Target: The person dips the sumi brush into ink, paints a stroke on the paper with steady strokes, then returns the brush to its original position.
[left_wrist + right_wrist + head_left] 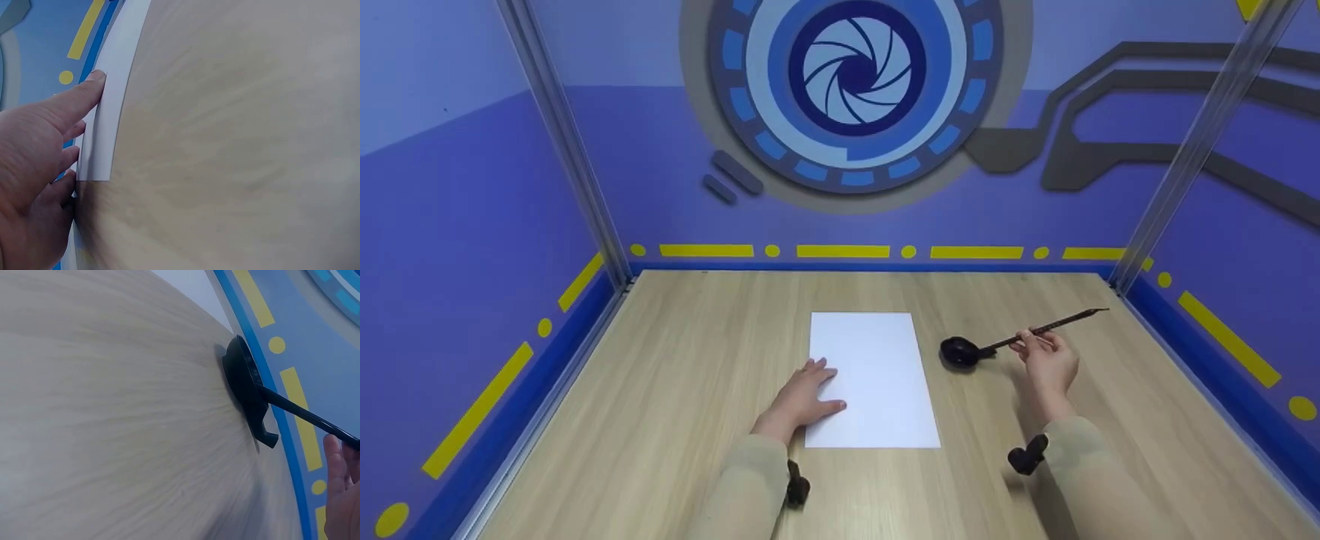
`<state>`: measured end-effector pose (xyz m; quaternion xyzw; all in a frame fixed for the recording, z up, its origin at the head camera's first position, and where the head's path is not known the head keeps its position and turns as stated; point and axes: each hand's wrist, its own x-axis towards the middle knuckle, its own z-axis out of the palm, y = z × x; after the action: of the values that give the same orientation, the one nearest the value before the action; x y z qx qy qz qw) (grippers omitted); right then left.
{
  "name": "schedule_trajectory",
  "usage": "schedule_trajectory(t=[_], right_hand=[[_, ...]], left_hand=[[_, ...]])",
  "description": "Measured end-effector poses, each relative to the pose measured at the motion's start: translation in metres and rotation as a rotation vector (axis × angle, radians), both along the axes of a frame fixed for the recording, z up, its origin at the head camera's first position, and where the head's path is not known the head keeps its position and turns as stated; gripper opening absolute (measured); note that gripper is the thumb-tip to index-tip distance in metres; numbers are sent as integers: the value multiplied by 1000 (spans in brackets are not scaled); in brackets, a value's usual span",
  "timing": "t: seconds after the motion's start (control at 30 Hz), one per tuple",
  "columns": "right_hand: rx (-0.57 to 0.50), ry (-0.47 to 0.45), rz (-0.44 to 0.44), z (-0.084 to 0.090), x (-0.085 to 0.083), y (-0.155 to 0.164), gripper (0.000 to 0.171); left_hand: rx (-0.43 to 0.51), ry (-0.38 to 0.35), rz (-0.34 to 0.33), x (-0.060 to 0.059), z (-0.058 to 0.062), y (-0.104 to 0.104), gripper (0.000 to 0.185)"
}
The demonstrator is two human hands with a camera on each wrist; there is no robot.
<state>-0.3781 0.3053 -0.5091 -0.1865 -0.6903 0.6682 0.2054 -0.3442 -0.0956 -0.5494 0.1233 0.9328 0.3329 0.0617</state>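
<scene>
- Your left hand (804, 396) lies flat on the pale wood-grain table (660, 390), fingers straight and spread, resting on the left edge of the white rectangular sheet of paper (874, 375).
- In the left wrist view your fingertips (95, 79) press on that paper's (109, 112) edge; nothing is gripped.
- Your right hand (1048, 361) pinches the long thin dark brush (1046, 328) near the middle of its handle, fingers curled round it.
- The brush slants down to your left, its tip inside the small round black ink dish (960, 351).
- That dish stands on the table just to the right of the paper, near it but apart from it.
- The right wrist view shows the dish (243, 377) from the side with the brush handle (304, 413) running out of it toward your fingers (340, 495) at the frame's edge.
- The paper lies near the table's middle, long side running away from you.
- Blue walls with yellow dashes and dots (840, 251) surround the table, with a round blue aperture emblem (855, 75) on the far wall.
</scene>
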Motion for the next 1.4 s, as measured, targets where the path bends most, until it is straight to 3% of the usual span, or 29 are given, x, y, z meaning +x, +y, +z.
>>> schedule_trajectory(t=[0.3,0.53,0.7,1.07,1.4], right_hand=[[-3,47,16,0,1,4,27],[0,117,-19,9,1,2,17],[80,169,-23,13,1,-4,17],[233,165,27,10,-1,-14,26],[244,169,78,10,3,-9,23]], left_hand=[[-4,-1,5,0,0,0,65],[4,2,0,0,0,0,65],[-4,0,6,-2,-1,-1,66],[6,-9,16,-1,-2,1,66],[-1,-5,17,-2,-3,1,66]])
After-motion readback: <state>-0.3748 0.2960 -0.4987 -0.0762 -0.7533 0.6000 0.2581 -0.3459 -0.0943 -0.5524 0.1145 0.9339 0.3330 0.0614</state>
